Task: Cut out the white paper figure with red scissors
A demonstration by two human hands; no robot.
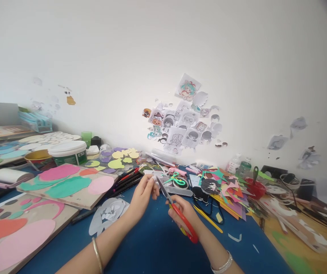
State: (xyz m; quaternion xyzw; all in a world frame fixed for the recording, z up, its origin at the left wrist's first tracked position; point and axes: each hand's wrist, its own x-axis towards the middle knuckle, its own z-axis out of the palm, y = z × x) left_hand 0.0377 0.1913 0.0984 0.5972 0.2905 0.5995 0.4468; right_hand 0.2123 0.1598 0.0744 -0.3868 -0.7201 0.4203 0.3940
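Note:
My right hand [181, 213] is closed round the red-handled scissors [184, 220], which also show some yellow on the handle. Their blades point up and to the left, toward my left hand [145, 193]. The fingers of that hand are pinched on a small piece of white paper [155, 179], partly hidden by them. The blade tips are beside the paper; whether they touch it I cannot tell. Left of my left wrist lie grey-white paper cutouts [109, 214] on the blue table cover [152, 247].
Green scissors [176, 178] and coloured paper scraps [229, 190] lie behind and right of my hands. Dark pens [126, 179] are grouped at the left. Boards with coloured paper shapes [69, 186] and a white-lidded tub [67, 152] stand further left. Drawings [184, 121] hang on the wall.

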